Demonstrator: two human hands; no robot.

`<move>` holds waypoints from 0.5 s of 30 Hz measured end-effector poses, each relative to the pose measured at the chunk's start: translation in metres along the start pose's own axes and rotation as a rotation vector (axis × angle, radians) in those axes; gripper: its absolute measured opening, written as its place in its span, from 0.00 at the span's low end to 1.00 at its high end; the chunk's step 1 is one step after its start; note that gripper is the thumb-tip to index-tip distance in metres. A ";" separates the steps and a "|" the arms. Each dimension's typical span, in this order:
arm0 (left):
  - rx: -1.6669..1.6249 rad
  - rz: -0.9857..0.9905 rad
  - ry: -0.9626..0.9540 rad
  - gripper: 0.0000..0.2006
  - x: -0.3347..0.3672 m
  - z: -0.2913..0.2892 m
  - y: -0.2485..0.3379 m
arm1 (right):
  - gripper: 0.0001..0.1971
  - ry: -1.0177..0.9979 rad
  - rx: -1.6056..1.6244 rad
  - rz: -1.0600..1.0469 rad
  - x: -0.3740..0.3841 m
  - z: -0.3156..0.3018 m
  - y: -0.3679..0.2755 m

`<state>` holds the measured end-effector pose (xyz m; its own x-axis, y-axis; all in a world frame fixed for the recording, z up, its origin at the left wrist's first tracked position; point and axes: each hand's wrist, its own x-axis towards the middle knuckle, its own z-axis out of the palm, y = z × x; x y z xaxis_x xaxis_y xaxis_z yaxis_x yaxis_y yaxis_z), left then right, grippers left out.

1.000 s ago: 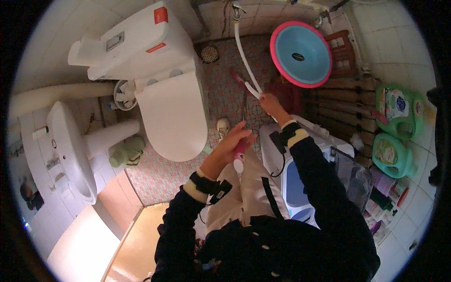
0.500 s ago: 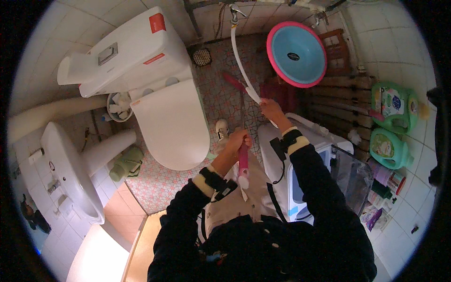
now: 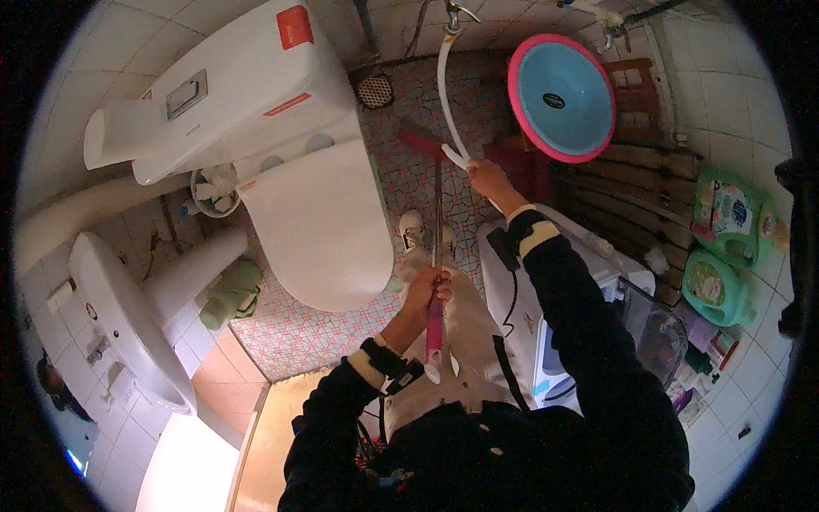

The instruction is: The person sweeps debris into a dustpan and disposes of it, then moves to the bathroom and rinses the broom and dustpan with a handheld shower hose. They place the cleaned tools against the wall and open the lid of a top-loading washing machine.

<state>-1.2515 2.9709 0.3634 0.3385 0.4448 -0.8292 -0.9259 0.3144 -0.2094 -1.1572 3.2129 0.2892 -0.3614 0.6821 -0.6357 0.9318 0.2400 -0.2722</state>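
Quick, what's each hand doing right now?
Left hand: closed around the pink handle of a long floor brush.
Right hand: closed on the white hose near its end.

Your left hand [image 3: 424, 292], at frame centre, grips a pink-handled brush [image 3: 435, 282]; your right hand [image 3: 488, 179], above it, holds a white hose [image 3: 444, 94]. A closed toilet [image 3: 316, 222] fills the upper left, a blue basin [image 3: 561, 96] the upper right.

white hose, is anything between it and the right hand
No. The right hand already grips the white hose near its lower end, with nothing visible between them. The left hand holds the pink-handled brush separately, lower down.
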 end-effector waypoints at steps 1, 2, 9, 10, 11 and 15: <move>-0.015 -0.025 0.030 0.04 0.001 -0.003 0.001 | 0.15 0.009 0.024 0.006 0.003 0.000 -0.003; -0.020 -0.010 -0.020 0.04 0.001 -0.006 0.001 | 0.15 -0.009 0.047 0.033 0.006 0.000 -0.006; -0.064 -0.028 -0.136 0.04 0.003 -0.019 0.001 | 0.17 0.007 0.104 -0.026 0.011 -0.011 -0.012; -0.054 -0.048 -0.099 0.04 0.004 -0.019 0.001 | 0.17 -0.009 0.164 0.006 0.012 -0.012 -0.012; -0.042 -0.049 -0.160 0.05 0.003 -0.019 0.002 | 0.17 -0.030 0.231 0.023 0.016 -0.010 -0.015; 0.048 -0.004 -0.090 0.05 0.001 -0.015 0.004 | 0.19 -0.033 0.026 -0.035 0.036 -0.003 -0.025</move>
<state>-1.2573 2.9594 0.3540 0.3583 0.5163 -0.7778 -0.9160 0.3553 -0.1861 -1.1930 3.2335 0.2754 -0.3947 0.6508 -0.6486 0.9177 0.2445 -0.3131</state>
